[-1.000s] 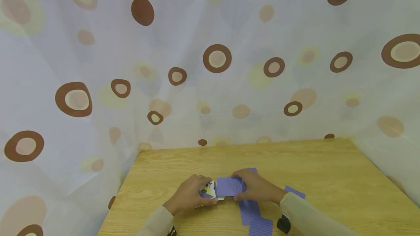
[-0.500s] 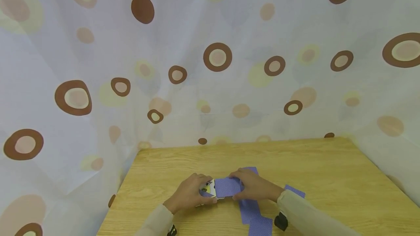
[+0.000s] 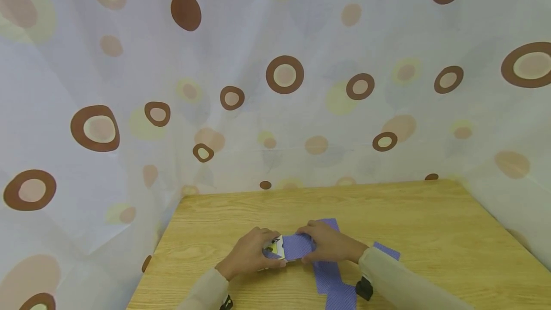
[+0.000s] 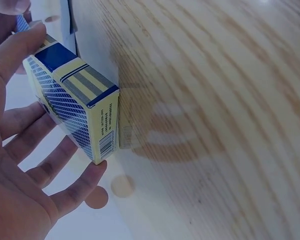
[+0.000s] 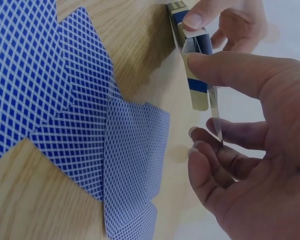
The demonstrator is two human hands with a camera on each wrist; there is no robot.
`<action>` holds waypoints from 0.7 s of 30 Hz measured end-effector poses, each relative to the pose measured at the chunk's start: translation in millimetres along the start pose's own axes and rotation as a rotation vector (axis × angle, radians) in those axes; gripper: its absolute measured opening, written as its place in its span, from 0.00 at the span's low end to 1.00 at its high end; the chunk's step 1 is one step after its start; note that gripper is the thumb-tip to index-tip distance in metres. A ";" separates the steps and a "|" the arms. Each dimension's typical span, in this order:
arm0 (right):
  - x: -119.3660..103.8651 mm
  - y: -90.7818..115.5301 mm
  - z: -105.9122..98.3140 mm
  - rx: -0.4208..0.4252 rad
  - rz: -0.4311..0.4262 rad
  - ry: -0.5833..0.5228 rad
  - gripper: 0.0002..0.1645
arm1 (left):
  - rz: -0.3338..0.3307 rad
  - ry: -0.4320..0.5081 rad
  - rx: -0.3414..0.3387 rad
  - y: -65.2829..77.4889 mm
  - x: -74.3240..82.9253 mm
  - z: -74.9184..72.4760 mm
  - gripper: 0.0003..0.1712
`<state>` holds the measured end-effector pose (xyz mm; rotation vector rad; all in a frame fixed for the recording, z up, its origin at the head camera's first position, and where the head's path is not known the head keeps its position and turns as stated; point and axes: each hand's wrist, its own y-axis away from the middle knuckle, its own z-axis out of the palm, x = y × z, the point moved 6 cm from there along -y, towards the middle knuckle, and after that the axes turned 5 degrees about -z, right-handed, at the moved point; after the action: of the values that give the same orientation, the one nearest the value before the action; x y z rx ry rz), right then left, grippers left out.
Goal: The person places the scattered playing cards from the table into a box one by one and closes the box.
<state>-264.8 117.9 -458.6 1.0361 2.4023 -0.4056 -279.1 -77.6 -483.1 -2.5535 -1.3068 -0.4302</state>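
Note:
In the head view my left hand (image 3: 248, 255) grips a playing-card box (image 4: 70, 95) with thumb and fingers on opposite sides. The left wrist view shows its blue lattice face and a barcode end, low above the table. My right hand (image 3: 330, 243) pinches a blue-backed playing card (image 3: 297, 247) whose left end is at the mouth of the box. Whether several cards are stacked there I cannot tell. An open box flap (image 5: 198, 97) hangs beside the card in the right wrist view. How far the card sits inside is hidden.
Several loose blue-backed playing cards (image 5: 135, 155) lie face down on the wooden table (image 3: 241, 209), overlapping under and below my right hand. Another blue-backed card (image 3: 386, 250) lies further right, partly behind the right sleeve. A dotted curtain (image 3: 318, 171) borders the table's back and sides.
My right hand has moved left with the card, and less of the card shows between the hand and the box. The left hand and box have hardly moved.

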 end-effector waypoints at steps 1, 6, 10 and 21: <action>-0.7 -1.1 0.2 -0.002 0.000 0.006 0.39 | 0.000 0.004 -0.001 0.0 0.3 -0.2 0.45; -2.9 -5.5 2.1 0.007 0.002 0.010 0.41 | 0.007 0.025 -0.010 -1.4 2.7 0.9 0.45; -3.7 -7.8 6.9 0.023 0.005 -0.026 0.44 | 0.015 0.030 -0.015 -1.7 5.3 2.3 0.46; -6.5 -14.7 13.8 0.030 0.039 -0.050 0.45 | 0.009 0.044 -0.022 -4.0 8.2 2.2 0.47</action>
<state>-267.4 98.1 -465.5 1.0710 2.3347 -0.4504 -277.4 -68.5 -481.8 -2.5520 -1.2812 -0.4991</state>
